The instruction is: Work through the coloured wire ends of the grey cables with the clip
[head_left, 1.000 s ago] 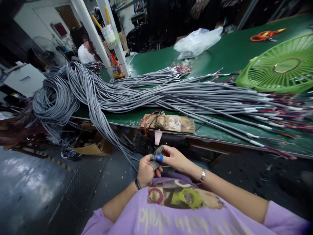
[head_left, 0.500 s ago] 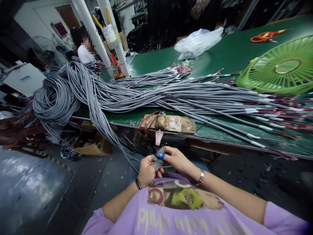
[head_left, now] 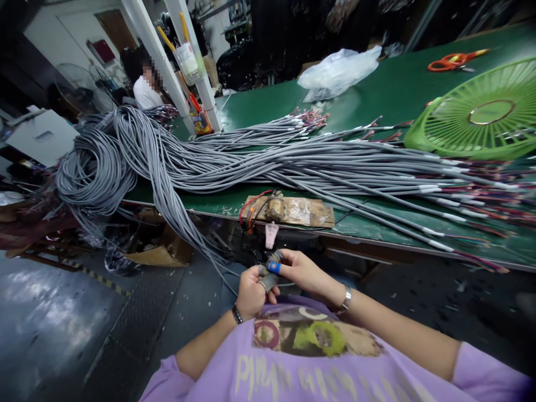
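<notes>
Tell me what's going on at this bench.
A person in a purple shirt has both hands together just below the edge of the green table. The left hand is curled shut, and the right hand pinches at its taped fingers; anything between them is too small to make out. On the table lies a long bundle of grey cables, with a wooden block at the near edge and a green fan grille to the right.
</notes>
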Tool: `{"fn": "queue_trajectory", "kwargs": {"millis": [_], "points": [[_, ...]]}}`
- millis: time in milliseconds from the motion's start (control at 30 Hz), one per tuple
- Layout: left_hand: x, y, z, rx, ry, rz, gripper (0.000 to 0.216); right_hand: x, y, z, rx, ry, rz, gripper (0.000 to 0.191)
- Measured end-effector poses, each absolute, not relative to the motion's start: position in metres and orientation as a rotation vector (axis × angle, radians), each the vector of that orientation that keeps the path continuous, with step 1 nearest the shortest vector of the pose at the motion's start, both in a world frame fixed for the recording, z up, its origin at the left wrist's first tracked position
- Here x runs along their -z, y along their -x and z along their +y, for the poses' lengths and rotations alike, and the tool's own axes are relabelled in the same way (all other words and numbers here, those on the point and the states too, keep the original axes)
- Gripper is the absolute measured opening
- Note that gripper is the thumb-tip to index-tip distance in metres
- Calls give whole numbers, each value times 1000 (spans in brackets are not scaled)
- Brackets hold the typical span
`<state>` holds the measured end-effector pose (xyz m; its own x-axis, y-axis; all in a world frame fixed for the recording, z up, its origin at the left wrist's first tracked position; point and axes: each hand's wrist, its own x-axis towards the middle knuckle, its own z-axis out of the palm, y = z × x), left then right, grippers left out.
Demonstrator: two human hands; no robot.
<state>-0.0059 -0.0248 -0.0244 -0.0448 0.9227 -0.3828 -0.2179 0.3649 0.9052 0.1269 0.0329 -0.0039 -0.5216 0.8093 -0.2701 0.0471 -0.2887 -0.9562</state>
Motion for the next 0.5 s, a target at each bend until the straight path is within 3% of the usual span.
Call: {"fn": "queue_trajectory", "kwargs": {"millis": [300, 500], "points": [[25, 6, -24, -1073, -749, 1268, 36, 10, -123, 28, -1945, 1155, -1176, 20], [24, 7, -25, -960, -751, 1228, 36, 7, -123, 37, -1870, 1175, -923, 29]]}}
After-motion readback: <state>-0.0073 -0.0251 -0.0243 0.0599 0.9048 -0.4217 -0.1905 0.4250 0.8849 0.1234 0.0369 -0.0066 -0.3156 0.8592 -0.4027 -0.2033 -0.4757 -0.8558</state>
